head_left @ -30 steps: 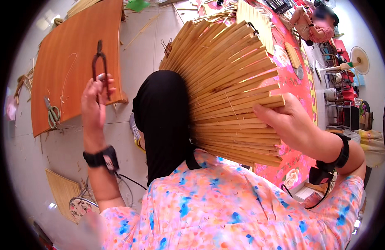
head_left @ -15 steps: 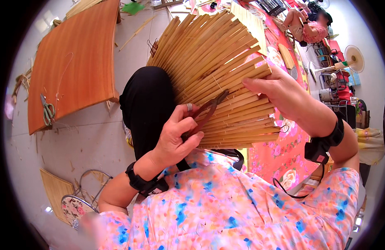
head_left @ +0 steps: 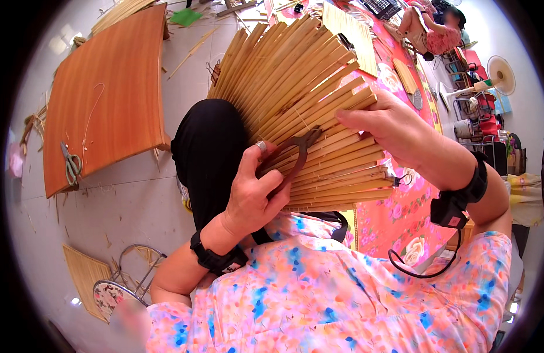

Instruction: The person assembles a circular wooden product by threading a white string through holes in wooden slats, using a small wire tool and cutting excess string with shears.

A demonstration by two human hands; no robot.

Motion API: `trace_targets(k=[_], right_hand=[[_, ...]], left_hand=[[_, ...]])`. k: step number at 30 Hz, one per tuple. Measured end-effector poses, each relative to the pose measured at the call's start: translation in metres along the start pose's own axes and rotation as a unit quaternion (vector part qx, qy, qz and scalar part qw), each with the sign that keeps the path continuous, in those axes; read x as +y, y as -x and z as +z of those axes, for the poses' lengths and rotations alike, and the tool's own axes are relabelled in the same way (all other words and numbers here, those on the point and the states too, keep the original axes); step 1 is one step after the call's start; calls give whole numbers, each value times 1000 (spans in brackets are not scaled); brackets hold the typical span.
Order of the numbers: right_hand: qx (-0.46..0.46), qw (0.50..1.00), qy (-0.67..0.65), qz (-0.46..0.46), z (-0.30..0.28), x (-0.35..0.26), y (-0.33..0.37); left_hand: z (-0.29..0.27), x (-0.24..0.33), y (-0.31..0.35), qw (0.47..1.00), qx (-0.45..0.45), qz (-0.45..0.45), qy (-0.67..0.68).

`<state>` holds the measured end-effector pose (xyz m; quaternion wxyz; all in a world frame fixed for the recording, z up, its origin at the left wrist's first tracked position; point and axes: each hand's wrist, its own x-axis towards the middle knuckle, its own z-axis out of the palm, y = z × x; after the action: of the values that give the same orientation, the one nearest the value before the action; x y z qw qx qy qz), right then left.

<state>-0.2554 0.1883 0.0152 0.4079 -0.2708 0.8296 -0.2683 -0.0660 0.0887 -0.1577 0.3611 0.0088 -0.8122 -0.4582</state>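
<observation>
A mat of split yellow-brown reed or bamboo strips (head_left: 295,82), spread like a fan and tied with thin thread, rests against my black-clad knee. My right hand (head_left: 381,120) grips its right edge, thumb on top and the other fingers hidden beneath. My left hand (head_left: 257,182) is closed round the handles of rusty pliers (head_left: 301,150). The jaws lie on the strips near the middle, close to the thread; whether they pinch anything I cannot tell. A black binder clip (head_left: 395,181) sits on the lower right edge, and a wire-handled clip (head_left: 214,72) on the left.
An orange-brown wooden board (head_left: 107,88) stands at the left with scissors (head_left: 71,165) and a thread on it. A stool (head_left: 116,297) is at the lower left. Pink floral cloth (head_left: 395,229) spreads at the right. Beyond are a fan (head_left: 500,75) and a seated person (head_left: 442,38).
The pliers' handles have spread wider apart, with the jaws staying near the same spot. My left hand has shifted slightly; my right hand keeps its hold on the mat.
</observation>
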Motion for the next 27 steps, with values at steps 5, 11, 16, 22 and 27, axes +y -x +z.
trace_targets(k=[5,11,16,22,27], right_hand=[[-5,1000,2,8,1,0,-1],[-2,1000,-8,8,4,-5,1],[3,1000,-12,24,4,-4,1],[3,1000,5,26,3,-2,-1],[9,1000,0,14,4,-2,0]], left_hand=[[2,0,-2,1000,8,-9,3],[2,-4,2,1000,21,14,-11],[2,-4,0,1000,17,10,-12],[3,-5,3,1000,24,16,-12],[3,-3,-1,999,20,24,-12]])
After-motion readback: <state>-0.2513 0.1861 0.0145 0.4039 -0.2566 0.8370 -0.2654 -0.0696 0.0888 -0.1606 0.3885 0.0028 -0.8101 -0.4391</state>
